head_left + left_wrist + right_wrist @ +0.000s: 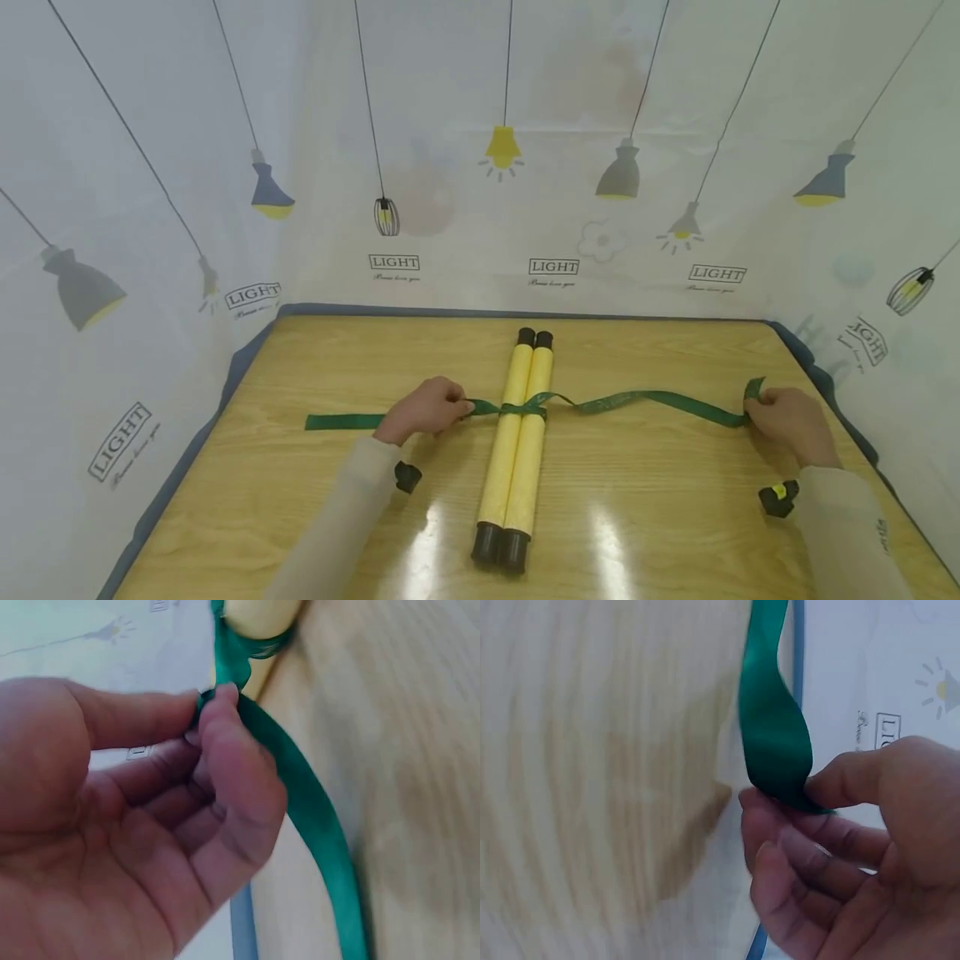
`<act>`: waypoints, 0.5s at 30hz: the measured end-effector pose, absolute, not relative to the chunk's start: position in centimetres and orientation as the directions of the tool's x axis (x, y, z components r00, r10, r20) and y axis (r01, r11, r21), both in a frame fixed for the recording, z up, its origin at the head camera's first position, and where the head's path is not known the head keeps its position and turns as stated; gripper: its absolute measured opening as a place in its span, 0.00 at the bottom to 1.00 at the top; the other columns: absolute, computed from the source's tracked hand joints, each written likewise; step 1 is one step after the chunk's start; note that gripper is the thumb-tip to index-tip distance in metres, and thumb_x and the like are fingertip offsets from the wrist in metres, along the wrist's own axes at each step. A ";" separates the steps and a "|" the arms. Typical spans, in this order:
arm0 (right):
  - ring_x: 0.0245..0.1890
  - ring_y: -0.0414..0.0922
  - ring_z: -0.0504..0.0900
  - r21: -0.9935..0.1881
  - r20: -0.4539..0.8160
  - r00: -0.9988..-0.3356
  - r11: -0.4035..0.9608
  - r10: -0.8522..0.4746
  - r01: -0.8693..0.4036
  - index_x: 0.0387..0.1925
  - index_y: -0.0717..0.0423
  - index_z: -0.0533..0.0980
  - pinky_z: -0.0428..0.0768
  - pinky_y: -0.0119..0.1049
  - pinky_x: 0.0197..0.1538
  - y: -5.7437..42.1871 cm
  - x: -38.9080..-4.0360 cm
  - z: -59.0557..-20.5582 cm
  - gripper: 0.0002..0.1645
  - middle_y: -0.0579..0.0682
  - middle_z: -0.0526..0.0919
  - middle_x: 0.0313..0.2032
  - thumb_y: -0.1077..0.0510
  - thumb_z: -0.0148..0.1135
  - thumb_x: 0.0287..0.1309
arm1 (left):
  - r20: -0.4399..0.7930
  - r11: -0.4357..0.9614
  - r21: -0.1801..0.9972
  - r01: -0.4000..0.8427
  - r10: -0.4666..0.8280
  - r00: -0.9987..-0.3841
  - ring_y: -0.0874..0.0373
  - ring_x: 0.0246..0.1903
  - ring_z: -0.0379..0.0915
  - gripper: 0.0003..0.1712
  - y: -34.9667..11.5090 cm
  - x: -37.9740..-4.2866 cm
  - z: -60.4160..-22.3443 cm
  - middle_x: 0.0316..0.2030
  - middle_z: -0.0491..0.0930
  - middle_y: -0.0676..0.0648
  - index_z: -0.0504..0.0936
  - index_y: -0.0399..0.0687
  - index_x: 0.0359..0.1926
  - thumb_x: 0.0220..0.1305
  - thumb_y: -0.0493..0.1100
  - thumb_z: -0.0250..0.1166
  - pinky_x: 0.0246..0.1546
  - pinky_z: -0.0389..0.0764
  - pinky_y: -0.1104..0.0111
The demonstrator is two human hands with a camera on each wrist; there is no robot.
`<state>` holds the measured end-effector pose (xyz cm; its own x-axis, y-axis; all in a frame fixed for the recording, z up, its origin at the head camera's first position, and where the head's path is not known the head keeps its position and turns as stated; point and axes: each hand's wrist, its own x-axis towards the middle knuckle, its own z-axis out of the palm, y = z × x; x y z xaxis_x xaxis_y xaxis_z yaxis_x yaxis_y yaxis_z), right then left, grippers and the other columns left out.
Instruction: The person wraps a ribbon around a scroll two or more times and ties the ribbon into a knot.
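Two pale yellow tubes (513, 442) with dark end caps lie side by side on the table. A green ribbon (660, 397) goes round both of them above their middle and crosses on top. Just left of the tubes, my left hand (427, 408) pinches the ribbon between thumb and forefinger, and a flat tail runs on to the left. Far to the right, my right hand (795, 423) pinches the other ribbon end, its tip poking up past the fingers. In the right wrist view the ribbon (774, 727) curves down into the thumb and fingers.
The wooden table (637, 500) has a blue-grey border along its back and sides. A white sheet (465, 67) printed with lamps and lettering stands behind and at both sides. Small black devices (407, 477) are at both wrists.
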<state>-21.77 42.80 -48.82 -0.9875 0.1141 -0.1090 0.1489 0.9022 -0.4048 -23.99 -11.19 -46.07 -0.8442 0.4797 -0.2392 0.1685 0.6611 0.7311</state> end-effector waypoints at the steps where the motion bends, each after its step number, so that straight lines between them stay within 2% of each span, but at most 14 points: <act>1: 0.19 0.46 0.67 -0.415 -0.087 -0.991 0.901 0.103 0.131 0.20 0.57 0.68 0.65 0.38 0.24 42.7 -21.9 -48.7 0.21 0.48 0.69 0.17 0.51 0.47 0.68 | -0.231 0.647 0.741 0.183 0.501 -0.834 0.50 0.12 0.66 0.22 -11.2 -24.1 -45.9 0.13 0.68 0.51 0.80 0.30 0.34 0.76 0.45 0.53 0.19 0.68 0.69; 2: 0.21 0.49 0.71 -0.421 -0.070 -0.993 0.900 0.090 0.112 0.24 0.62 0.72 0.69 0.40 0.25 42.5 -22.0 -48.5 0.21 0.53 0.74 0.19 0.52 0.47 0.68 | -0.218 0.633 0.748 0.201 0.520 -0.826 0.49 0.13 0.66 0.22 -11.2 -24.2 -45.7 0.13 0.69 0.51 0.80 0.31 0.33 0.77 0.46 0.52 0.20 0.68 0.69; 4: 0.28 0.58 0.78 -0.434 -0.031 -0.997 0.898 0.069 0.076 0.39 0.71 0.78 0.77 0.48 0.31 42.1 -22.2 -48.3 0.24 0.64 0.81 0.29 0.52 0.48 0.69 | -0.198 0.610 0.762 0.220 0.542 -0.817 0.56 0.12 0.62 0.22 -10.9 -24.3 -45.3 0.14 0.69 0.51 0.79 0.33 0.32 0.77 0.46 0.52 0.21 0.68 0.69; 7: 0.44 0.67 0.78 -0.466 0.042 -0.998 0.885 0.037 0.013 0.57 0.78 0.72 0.78 0.59 0.42 41.2 -22.3 -47.7 0.32 0.74 0.79 0.46 0.51 0.51 0.70 | -0.170 0.570 0.787 0.237 0.569 -0.805 0.60 0.13 0.59 0.21 -10.3 -24.4 -44.9 0.14 0.68 0.52 0.77 0.37 0.29 0.77 0.47 0.52 0.22 0.67 0.68; 9: 0.48 0.69 0.76 -0.497 0.070 -0.997 0.868 0.022 -0.016 0.61 0.78 0.70 0.76 0.60 0.45 40.4 -22.4 -47.3 0.34 0.75 0.77 0.51 0.49 0.50 0.72 | -0.155 0.541 0.805 0.244 0.588 -0.794 0.60 0.13 0.58 0.20 -9.8 -24.5 -44.7 0.14 0.67 0.52 0.75 0.39 0.29 0.77 0.46 0.51 0.22 0.68 0.68; 15: 0.49 0.63 0.76 -0.559 0.111 -0.994 0.825 -0.026 -0.084 0.61 0.71 0.73 0.77 0.58 0.45 37.7 -22.6 -46.2 0.35 0.70 0.78 0.52 0.43 0.49 0.73 | -0.146 0.482 0.845 0.231 0.624 -0.768 0.57 0.12 0.60 0.20 -8.6 -24.7 -44.4 0.13 0.66 0.52 0.74 0.36 0.30 0.78 0.45 0.49 0.25 0.71 0.67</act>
<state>-22.62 37.74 -46.20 -0.9935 -0.0262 0.1106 -0.0840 0.8247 -0.5593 -24.67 -8.58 -44.35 -0.7675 0.6242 -0.1460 0.2313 0.4820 0.8451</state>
